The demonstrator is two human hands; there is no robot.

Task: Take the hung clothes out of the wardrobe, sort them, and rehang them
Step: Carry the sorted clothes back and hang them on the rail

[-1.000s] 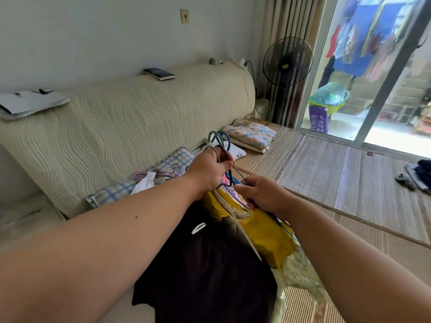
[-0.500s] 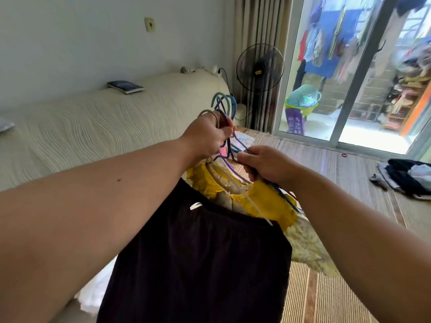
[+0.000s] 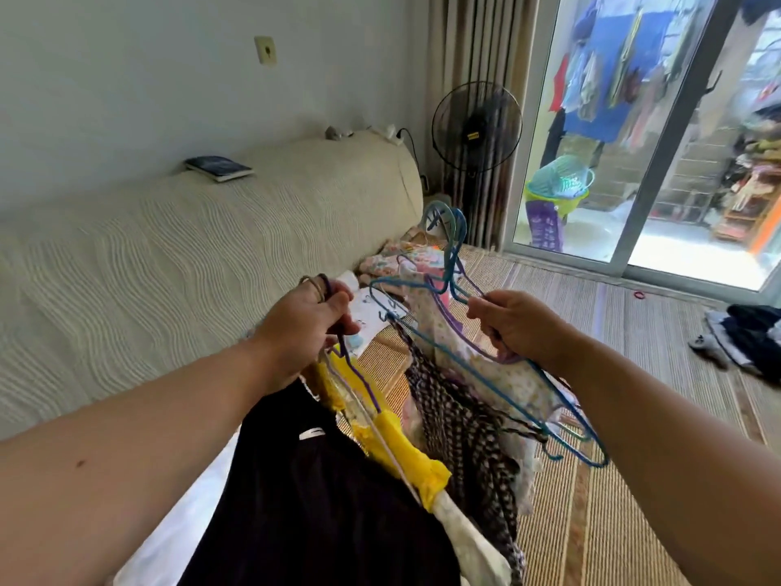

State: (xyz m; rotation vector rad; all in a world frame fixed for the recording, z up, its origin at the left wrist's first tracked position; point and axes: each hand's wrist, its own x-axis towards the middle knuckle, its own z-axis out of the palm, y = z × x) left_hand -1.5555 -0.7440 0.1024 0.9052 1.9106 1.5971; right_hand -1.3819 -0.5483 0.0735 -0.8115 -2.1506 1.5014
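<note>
My left hand grips hanger hooks that carry a black garment and a yellow garment. To its right, my right hand grips several blue and purple wire hangers by their necks. From them hang a pale floral garment and a dark dotted garment. The two bunches are held apart in the air above the woven floor mat. No wardrobe is in view.
A cream sofa runs along the left with a book on its back. A standing fan is by the curtain. A sliding glass door is at the right. Dark clothes lie on the floor.
The single bunch of hangers has split in two: my right hand has drawn several hangers with the floral and dotted garments to the right, away from my left hand. The view has turned right.
</note>
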